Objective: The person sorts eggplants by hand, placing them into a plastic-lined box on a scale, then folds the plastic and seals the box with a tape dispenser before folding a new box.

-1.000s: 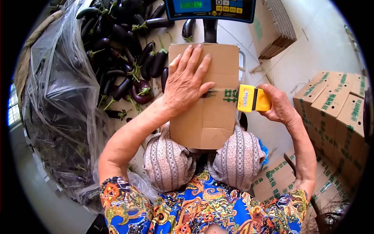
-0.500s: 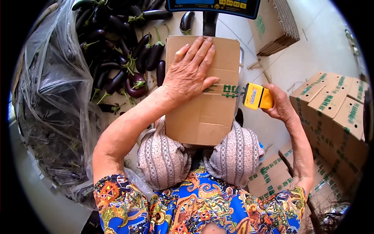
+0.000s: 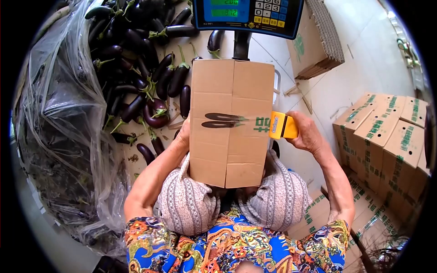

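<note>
A closed cardboard box with two printed eggplants and green lettering rests between my knees, at the foot of the scale's post. My left hand is against the box's left side, its fingers hidden by the box. In my right hand is a yellow-and-black tape dispenser, gripped from its right end. The dispenser's left end overlaps the box's right edge, beside the green lettering.
A scale display with lit green digits stands beyond the box. Many eggplants lie at left, next to clear plastic sheeting. Flattened cardboard is stacked far right. Several printed boxes stand at right.
My left hand has left the box's top for its left side, uncovering the printed eggplants. My right hand has brought the tape dispenser left to the box's edge. The scale's digits now show.
</note>
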`<state>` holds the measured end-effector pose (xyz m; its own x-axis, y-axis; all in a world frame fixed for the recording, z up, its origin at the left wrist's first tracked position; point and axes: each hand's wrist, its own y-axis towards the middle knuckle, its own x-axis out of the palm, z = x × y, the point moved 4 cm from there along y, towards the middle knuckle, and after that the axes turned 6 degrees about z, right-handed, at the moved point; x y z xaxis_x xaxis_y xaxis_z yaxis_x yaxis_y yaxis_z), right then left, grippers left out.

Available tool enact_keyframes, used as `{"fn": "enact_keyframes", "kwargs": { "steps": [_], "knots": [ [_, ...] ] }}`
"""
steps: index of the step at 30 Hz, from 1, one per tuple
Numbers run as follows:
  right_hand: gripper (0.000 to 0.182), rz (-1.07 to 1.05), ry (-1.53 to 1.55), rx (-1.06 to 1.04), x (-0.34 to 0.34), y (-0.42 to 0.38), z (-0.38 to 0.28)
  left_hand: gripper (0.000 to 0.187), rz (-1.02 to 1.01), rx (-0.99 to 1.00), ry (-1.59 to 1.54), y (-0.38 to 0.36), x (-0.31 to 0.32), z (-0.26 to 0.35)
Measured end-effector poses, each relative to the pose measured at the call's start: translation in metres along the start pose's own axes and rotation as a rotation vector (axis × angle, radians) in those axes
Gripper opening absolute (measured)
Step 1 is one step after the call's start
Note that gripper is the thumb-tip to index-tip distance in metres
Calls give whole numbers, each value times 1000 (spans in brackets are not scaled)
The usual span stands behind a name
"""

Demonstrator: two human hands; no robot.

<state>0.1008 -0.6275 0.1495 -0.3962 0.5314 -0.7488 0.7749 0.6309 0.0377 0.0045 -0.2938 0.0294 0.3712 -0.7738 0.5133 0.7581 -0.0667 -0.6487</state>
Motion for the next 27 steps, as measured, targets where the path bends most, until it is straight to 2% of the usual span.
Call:
{"fn": "enact_keyframes", "kwargs": {
  "steps": [1,5,9,13,16,18,20,21,22,24,25,27],
  "knots": [
    [50,7,-20,-10,-3,0,-4,53,4,-89,-91,-2,8,0],
    [52,23,-89,49,-25,-20,-25,56,-45,-214,-170,2,34,0],
    [48,-29,-222,141,-65,-13,-79,59,-85,-286,-245,19,58,-8],
    [49,-69,-363,157,-57,5,-113,62,-54,-285,-170,37,47,3],
    [49,-125,-397,135,-42,38,-139,64,77,-141,84,28,17,41],
    [48,-158,-427,111,-30,58,-148,65,67,125,78,24,-9,60],
    [48,-212,-488,117,-18,76,-159,67,97,314,544,-33,41,109],
    [46,-223,-495,124,-12,84,-166,71,-61,253,471,-43,55,114],
    [45,-234,-504,134,-7,91,-170,79,-81,321,510,-47,65,113],
    [47,-261,-510,130,2,102,-175,85,125,552,1000,-35,62,111],
    [47,-269,-502,129,4,106,-175,88,182,513,1050,-41,63,108],
    [49,-247,-473,90,10,109,-173,83,195,503,1025,-38,62,114]
  ]
}}
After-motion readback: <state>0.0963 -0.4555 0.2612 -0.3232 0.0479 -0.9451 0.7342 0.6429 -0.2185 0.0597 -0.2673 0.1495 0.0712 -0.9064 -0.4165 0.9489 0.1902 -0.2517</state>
